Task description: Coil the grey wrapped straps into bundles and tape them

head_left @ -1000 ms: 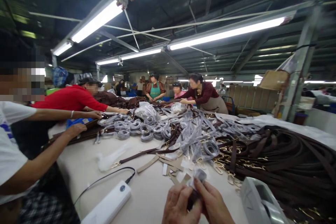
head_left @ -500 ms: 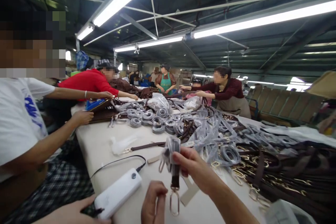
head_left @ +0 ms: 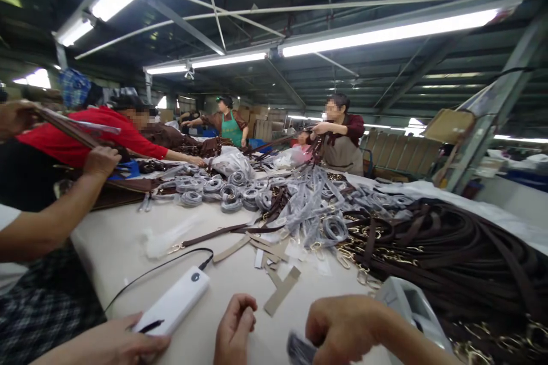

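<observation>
My right hand (head_left: 342,325) is at the bottom right of centre, fingers curled down on a coiled strap in clear plastic (head_left: 299,348). Only a dark, blurred piece of that strap shows at the frame's lower edge. To its left, my left hand (head_left: 236,325) is closed, its fingers bent in and nothing visible in them. Between and beyond both hands lie tan strips (head_left: 282,291) on the pale tabletop (head_left: 171,319). Close to my right wrist stands a pale grey plastic device (head_left: 413,308).
Another person's hand (head_left: 128,342) grips a white power bank (head_left: 175,302) with a black cable. Plastic-wrapped strap coils (head_left: 231,197) heap mid-table. Brown straps with gold clasps (head_left: 449,245) pile up at right. Several co-workers reach over the table.
My right hand has lowered toward the bottom edge with the wrapped strap, which was held upright before. My left hand stays closed. The view has swung right; the co-worker at left has lifted a brown piece.
</observation>
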`<act>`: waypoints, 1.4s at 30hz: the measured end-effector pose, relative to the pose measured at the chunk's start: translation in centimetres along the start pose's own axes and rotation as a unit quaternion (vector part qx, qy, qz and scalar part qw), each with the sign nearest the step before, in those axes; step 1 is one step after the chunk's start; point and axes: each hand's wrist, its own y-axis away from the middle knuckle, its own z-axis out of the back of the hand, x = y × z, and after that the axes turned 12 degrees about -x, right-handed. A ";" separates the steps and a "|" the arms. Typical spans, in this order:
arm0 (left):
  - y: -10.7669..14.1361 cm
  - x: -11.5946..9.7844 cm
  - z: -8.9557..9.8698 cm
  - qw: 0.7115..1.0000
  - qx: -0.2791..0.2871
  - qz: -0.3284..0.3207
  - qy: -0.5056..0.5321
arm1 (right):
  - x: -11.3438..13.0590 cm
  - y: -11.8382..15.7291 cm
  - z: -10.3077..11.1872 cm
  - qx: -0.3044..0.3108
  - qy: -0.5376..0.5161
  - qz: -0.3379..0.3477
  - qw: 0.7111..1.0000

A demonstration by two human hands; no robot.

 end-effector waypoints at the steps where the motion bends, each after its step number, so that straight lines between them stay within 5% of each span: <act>1: -0.4 0.2 0.2 1.000 -0.006 0.029 0.009 | 0.4 -0.6 1.2 -0.011 0.005 0.024 1.000; 7: -1.1 0.7 0.4 0.997 -0.047 0.053 0.020 | 2.4 -3.8 9.7 -0.255 -0.071 0.138 0.954; 10: -1.0 1.5 0.4 0.999 -0.035 0.029 -0.008 | 1.9 -3.6 10.3 -0.332 -0.073 0.151 0.928; 13: -1.1 1.5 -0.1 0.997 0.002 0.007 -0.081 | 0.2 -2.6 6.9 -0.318 -0.040 0.137 0.937; 16: -2.3 -0.4 -1.2 0.970 0.056 -0.080 -0.221 | -1.7 -1.8 1.0 -0.296 0.002 0.102 0.950; 19: -5.2 -2.7 -2.9 0.860 0.064 -0.204 -0.463 | -2.8 -2.4 -4.8 -0.309 0.031 0.074 0.948; 22: -8.7 -3.7 -4.5 0.797 0.018 -0.188 -0.573 | -3.7 -4.2 -8.7 -0.320 0.113 -0.055 0.939; 25: -10.0 -3.1 -5.2 0.775 0.005 -0.141 -0.616 | -5.6 -6.3 -10.6 -0.309 0.123 -0.055 0.942; 28: -8.4 -2.0 -5.4 0.764 0.053 -0.135 -0.629 | -9.2 -8.1 -12.0 -0.293 0.073 0.017 0.953; 33: -6.1 -1.4 -7.8 0.768 0.162 -0.213 -0.582 | -15.3 -10.5 -14.6 -0.465 0.019 0.078 0.882; 36: -7.8 -1.4 -10.2 0.754 0.193 -0.255 -0.573 | -16.6 -11.0 -15.3 -0.528 0.051 0.065 0.845; 38: -9.0 -1.2 -11.1 0.748 0.201 -0.243 -0.584 | -16.7 -11.1 -15.4 -0.516 0.067 0.067 0.852; 42: -8.4 -0.5 -10.4 0.735 0.223 -0.227 -0.598 | -17.1 -11.0 -15.8 -0.529 0.063 0.079 0.843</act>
